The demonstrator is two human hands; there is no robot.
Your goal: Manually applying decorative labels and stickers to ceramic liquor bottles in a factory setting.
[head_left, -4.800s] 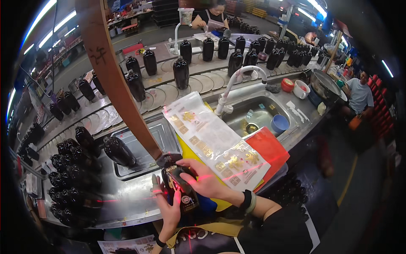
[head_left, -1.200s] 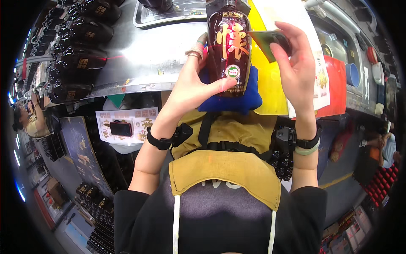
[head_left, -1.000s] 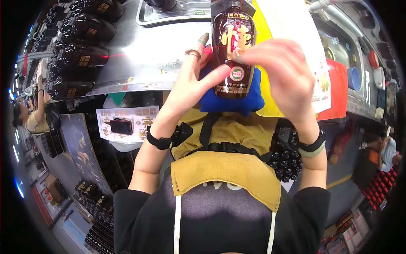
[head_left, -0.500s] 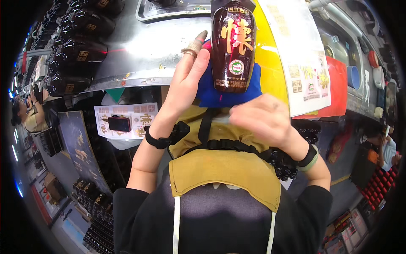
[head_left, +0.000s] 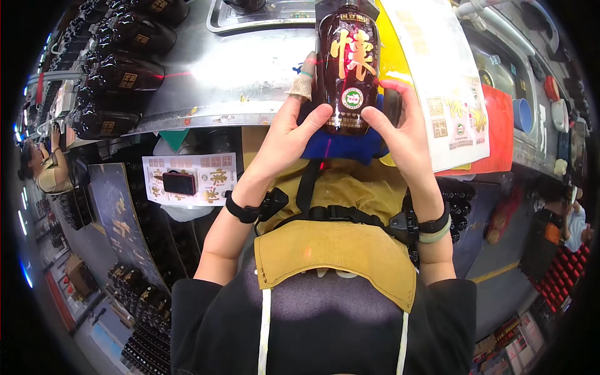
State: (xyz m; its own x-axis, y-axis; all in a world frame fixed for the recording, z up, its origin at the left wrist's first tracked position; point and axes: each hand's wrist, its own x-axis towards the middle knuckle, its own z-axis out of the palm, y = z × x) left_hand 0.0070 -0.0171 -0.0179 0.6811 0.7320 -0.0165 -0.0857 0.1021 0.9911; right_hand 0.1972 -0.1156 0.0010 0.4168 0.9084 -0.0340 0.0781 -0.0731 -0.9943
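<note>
A glossy dark brown bottle [head_left: 348,69] with gold lettering and a round green-and-white label lies on a blue cloth [head_left: 334,147], its base toward me. On its left side is my left hand [head_left: 290,128], thumb at the lower edge and a pale fabric cover on one finger. My right hand [head_left: 403,119] cups the opposite side, its thumb against the lower right edge. The bottle sits between both hands, which are closed around its sides. Part of the fingers behind the bottle is hidden. Red laser light falls across the bottle and cloth.
Dark bottles [head_left: 128,81] stand in a row at the left of the metal table [head_left: 219,81]. A metal tray [head_left: 269,22] lies at the back. To the right are a printed sticker sheet [head_left: 447,94] and a red sheet [head_left: 498,128]. Another sticker sheet [head_left: 215,178] carries a small black device [head_left: 179,183].
My right hand has moved up from below the cloth to the bottle's right side. My left hand has shifted slightly right, its thumb now at the bottle's lower edge.
</note>
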